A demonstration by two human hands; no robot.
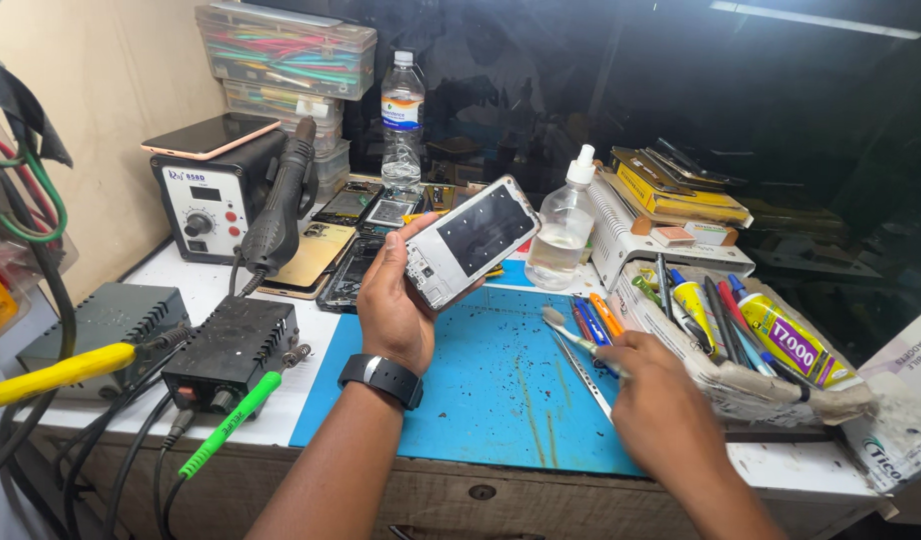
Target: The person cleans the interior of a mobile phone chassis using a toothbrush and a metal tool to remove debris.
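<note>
The near bench is brightly and evenly lit from above and the front, so the blue mat (481,385) shows saturated colour with only soft, short shadows under the hands. The far right falls into deep darkness, where a dark glossy panel (781,110) carries a thin streak of reflected strip light. The white phone frame (471,242) catches mild glare. Focus is sharp at centre; straight lines bow at the left and right edges, and the near forearms look slightly soft

The opened phone (471,240) was white-framed, its dark inner face showing; it was tilted, raised above the blue mat; the toothbrush (581,340) was pale-handled, bristles at upper left, slanting low over the mat's right part.
</note>
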